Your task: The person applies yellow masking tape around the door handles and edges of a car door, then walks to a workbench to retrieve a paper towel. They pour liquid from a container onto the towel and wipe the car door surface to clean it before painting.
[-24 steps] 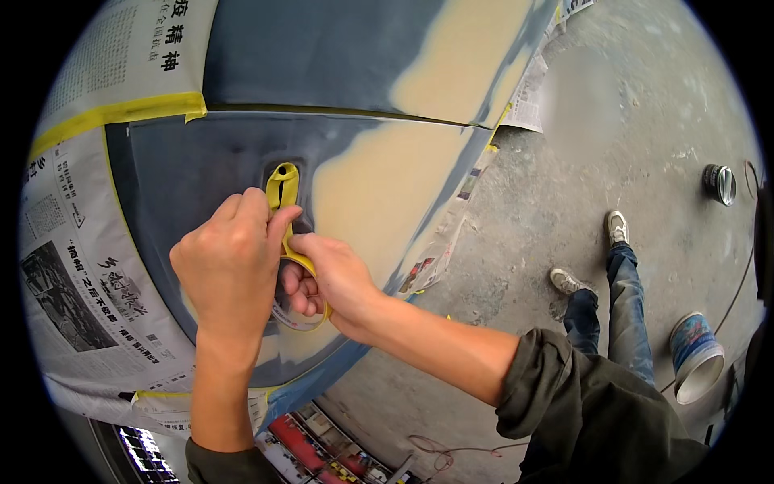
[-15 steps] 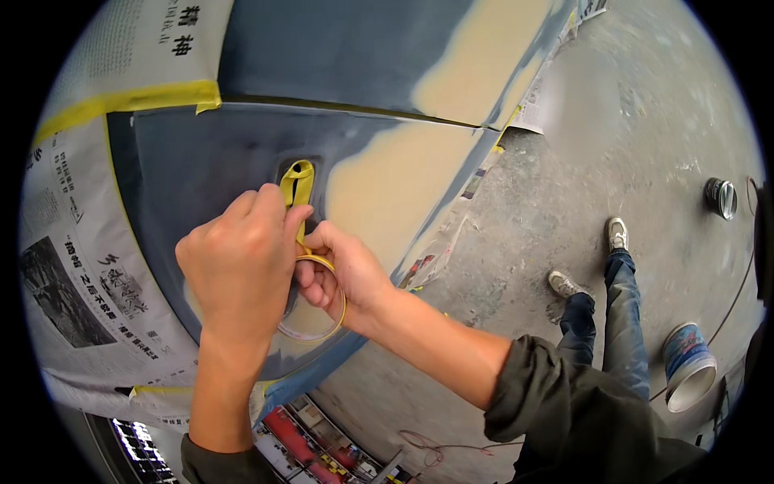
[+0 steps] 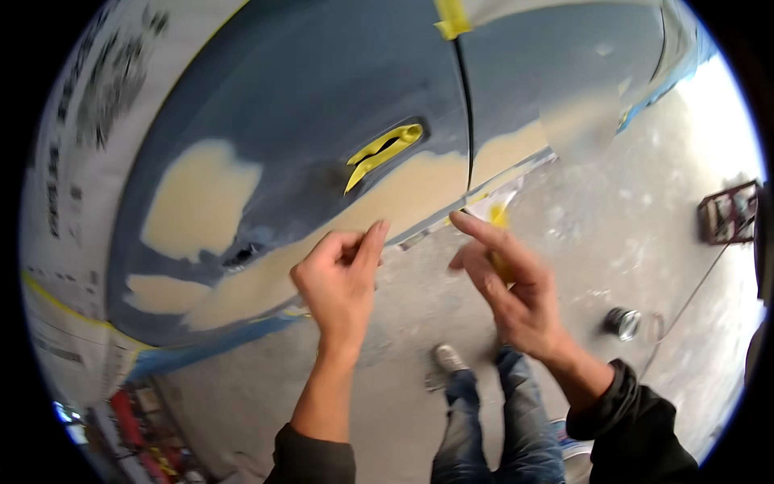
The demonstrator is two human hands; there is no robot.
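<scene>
Having left the yellow-taped door handle (image 3: 385, 151), both hands are now hovering off the panel (image 3: 322, 97): left hand (image 3: 337, 282) pinching fingertips together, right hand (image 3: 512, 286) half-open, holding nothing discernible.

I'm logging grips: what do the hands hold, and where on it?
The left hand shows nothing held. The right hand seems to hold something yellow; blur hides where.

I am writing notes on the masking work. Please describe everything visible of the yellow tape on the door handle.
The yellow tape on the door handle covers the handle in its recess in the dark grey car panel. It looks like paper masking tape, wrapped in two slanting strips with a dark gap between. Tan filler lies just below. Neither hand touches it.
</scene>
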